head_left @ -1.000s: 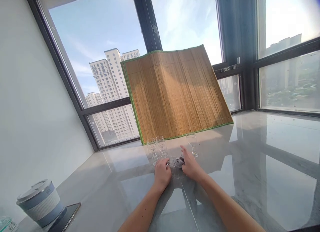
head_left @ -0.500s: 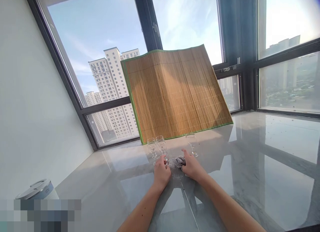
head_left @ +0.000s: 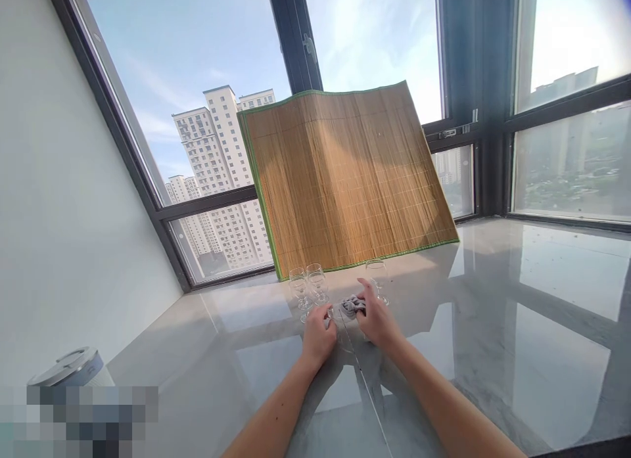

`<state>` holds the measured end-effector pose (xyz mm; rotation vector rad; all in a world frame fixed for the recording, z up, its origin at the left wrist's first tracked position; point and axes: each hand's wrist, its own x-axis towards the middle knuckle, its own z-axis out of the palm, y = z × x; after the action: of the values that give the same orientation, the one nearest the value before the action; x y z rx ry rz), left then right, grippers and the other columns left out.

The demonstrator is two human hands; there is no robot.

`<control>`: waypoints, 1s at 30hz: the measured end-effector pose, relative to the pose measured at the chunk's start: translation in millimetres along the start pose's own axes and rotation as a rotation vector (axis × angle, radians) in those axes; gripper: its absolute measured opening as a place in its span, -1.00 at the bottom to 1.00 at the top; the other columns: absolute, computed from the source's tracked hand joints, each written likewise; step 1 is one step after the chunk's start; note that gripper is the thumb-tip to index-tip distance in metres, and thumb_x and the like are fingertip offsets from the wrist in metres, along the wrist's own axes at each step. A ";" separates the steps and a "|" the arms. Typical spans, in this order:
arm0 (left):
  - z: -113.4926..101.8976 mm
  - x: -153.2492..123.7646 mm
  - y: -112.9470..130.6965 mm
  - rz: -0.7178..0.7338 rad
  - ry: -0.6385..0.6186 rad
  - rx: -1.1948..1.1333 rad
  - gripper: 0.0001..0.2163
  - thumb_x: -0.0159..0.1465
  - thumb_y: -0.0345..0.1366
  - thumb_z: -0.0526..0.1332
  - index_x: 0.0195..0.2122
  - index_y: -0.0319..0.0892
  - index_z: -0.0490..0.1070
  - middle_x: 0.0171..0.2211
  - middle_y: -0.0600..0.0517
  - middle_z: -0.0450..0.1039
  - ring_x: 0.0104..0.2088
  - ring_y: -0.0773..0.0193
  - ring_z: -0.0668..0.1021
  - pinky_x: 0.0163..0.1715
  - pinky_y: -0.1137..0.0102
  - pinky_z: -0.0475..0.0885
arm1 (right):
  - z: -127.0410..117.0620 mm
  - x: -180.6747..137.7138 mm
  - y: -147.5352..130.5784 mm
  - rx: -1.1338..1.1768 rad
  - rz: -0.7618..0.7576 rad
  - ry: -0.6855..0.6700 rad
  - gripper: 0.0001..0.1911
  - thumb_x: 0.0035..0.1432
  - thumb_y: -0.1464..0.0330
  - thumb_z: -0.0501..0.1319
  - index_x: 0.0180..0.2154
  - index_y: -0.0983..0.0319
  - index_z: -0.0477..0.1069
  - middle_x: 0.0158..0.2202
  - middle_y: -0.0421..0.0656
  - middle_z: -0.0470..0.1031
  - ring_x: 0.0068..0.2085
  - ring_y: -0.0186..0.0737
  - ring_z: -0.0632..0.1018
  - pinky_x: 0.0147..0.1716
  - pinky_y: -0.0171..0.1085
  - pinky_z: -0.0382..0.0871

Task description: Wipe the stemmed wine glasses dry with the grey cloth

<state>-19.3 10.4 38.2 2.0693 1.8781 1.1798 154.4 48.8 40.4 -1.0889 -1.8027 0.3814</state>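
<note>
My left hand (head_left: pixel 318 336) is closed around a clear stemmed glass (head_left: pixel 330 312), which lies sideways between my hands with its bowl toward the right. A crumpled grey-and-white cloth (head_left: pixel 351 305) is pinched in my right hand (head_left: pixel 378 319), whose index finger points up. Cloth and glass meet, but I cannot tell whether the cloth is inside the bowl or against its outside. Just beyond my left hand stand two clear stemmed glasses (head_left: pixel 315 280), side by side. Another stemmed glass (head_left: pixel 376 274) stands behind my right hand.
A bamboo mat (head_left: pixel 350 182) with green edging leans against the window behind the glasses. The glossy marble-look surface (head_left: pixel 246 392) reflects the windows. At the lower left is a lidded white-and-blue container (head_left: pixel 73 366), partly covered by a pixelated patch. A white wall rises on the left.
My right hand and the cloth have shifted slightly up and turned against the glass. My left hand keeps its hold almost unmoved. The view has tilted a little.
</note>
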 end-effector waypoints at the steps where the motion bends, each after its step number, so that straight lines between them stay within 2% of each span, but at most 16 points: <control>1: 0.1 0.1 0.6 0.007 -0.002 0.000 -0.61 0.15 -0.45 0.11 0.01 -0.15 0.46 -0.08 -0.03 0.51 -0.06 0.19 0.48 0.02 0.32 0.36 | -0.3 0.4 -0.6 0.016 -0.013 0.037 -0.20 -0.06 0.57 0.03 0.26 0.18 -0.04 -0.14 -0.10 0.48 -0.27 -0.22 0.49 -0.24 -0.27 0.30; 3: 0.1 -0.4 2.2 0.020 -0.002 0.002 -0.61 0.15 -0.44 0.12 0.01 -0.15 0.45 -0.09 -0.03 0.51 -0.07 0.19 0.48 0.00 0.32 0.36 | -1.5 1.0 -2.0 0.030 -0.028 0.086 -0.21 -0.06 0.57 0.03 0.25 0.17 -0.04 -0.11 -0.10 0.46 -0.27 -0.23 0.49 -0.24 -0.27 0.31; 6: -0.2 -2.1 4.9 0.036 -0.007 0.013 -0.62 0.15 -0.43 0.12 0.00 -0.14 0.45 -0.11 -0.02 0.51 -0.12 0.21 0.48 -0.02 0.32 0.36 | -3.7 0.9 -3.7 0.030 -0.013 0.077 -0.23 -0.05 0.57 0.03 0.24 0.17 -0.01 -0.22 -0.16 0.48 -0.30 -0.24 0.48 -0.26 -0.28 0.29; 10: -0.6 -3.8 5.8 0.035 -0.038 0.067 -0.63 0.12 -0.46 0.12 -0.03 -0.15 0.46 -0.09 -0.03 0.51 -0.06 0.18 0.47 0.02 0.33 0.32 | -1.1 0.0 0.6 0.026 0.033 -0.009 -0.23 -0.09 0.60 0.05 0.21 0.20 0.06 -0.30 -0.20 0.48 -0.30 -0.22 0.48 -0.25 -0.28 0.26; 14: -2.5 -4.0 4.5 -0.041 -0.035 0.117 -0.64 0.10 -0.52 0.08 -0.10 -0.15 0.47 -0.11 -0.03 0.51 -0.05 0.18 0.46 0.01 0.34 0.31 | 6.3 0.0 6.9 0.039 0.059 -0.108 -0.26 -0.11 0.61 0.08 0.18 0.24 0.11 -0.31 -0.19 0.47 -0.27 -0.22 0.49 -0.22 -0.28 0.28; 17: -4.1 -3.3 3.8 -0.112 0.003 0.124 -0.66 0.10 -0.54 0.07 -0.15 -0.14 0.46 -0.14 -0.02 0.50 -0.06 0.20 0.46 -0.03 0.36 0.30 | 7.6 0.7 6.3 0.052 0.110 -0.109 -0.35 -0.06 0.54 0.14 0.13 0.22 0.16 -0.27 -0.17 0.47 -0.28 -0.22 0.50 -0.22 -0.27 0.30; 23: -3.8 -1.1 1.7 -0.126 0.034 0.060 -0.67 0.12 -0.53 0.05 -0.13 -0.16 0.45 -0.18 -0.03 0.49 -0.16 0.23 0.47 -0.07 0.39 0.31 | 2.4 -0.2 0.9 0.013 0.210 -0.148 -0.46 0.10 0.34 0.18 0.13 0.22 0.17 -0.23 -0.09 0.50 -0.24 -0.12 0.53 -0.23 -0.23 0.29; 26: -3.7 -1.3 1.7 -0.103 0.018 0.054 -0.66 0.09 -0.54 0.05 -0.14 -0.16 0.44 -0.18 -0.03 0.48 -0.15 0.23 0.47 -0.07 0.38 0.31 | 2.8 -0.6 1.2 0.042 0.187 -0.132 -0.40 0.05 0.39 0.18 0.16 0.23 0.14 -0.26 -0.12 0.49 -0.26 -0.15 0.53 -0.24 -0.25 0.30; 30: -3.3 -3.2 4.0 -0.064 -0.012 0.083 -0.66 0.10 -0.52 0.06 -0.13 -0.14 0.44 -0.17 -0.04 0.47 -0.09 0.19 0.46 -0.07 0.35 0.31 | 3.3 0.3 2.4 0.078 0.146 -0.035 -0.37 -0.04 0.45 0.16 0.12 0.21 0.17 -0.27 -0.16 0.46 -0.30 -0.19 0.52 -0.26 -0.26 0.31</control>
<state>-17.9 5.3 41.2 2.0349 2.0053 1.0907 152.7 51.0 37.4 -1.1679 -1.7289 0.5567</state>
